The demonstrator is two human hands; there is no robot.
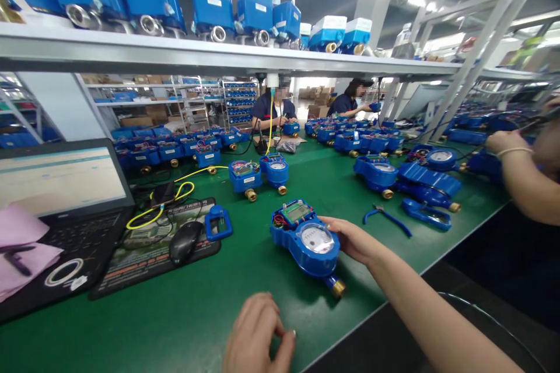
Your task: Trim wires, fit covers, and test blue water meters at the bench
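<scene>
A blue water meter (301,247) rests on the green bench, with a round clear dial, a small display on a green circuit board, red wires and a brass threaded end. My right hand (352,239) holds its right side, the fingers partly hidden behind the housing. My left hand (258,335) is near the bench's front edge, apart from the meter. Its fingers are loosely bent, the thumb stands off from them, and nothing shows in it. Farther back, two more meters stand side by side, a squarer one (245,178) and a round-dial one (275,170).
On the left are a laptop (61,186), a mouse (186,243) and a blue frame-like cover (218,223). Blue-handled pliers (387,220) and another blue cover (425,214) lie to the right. A co-worker's arm (525,169) reaches in there. An overhead shelf (219,55) carries boxy meters.
</scene>
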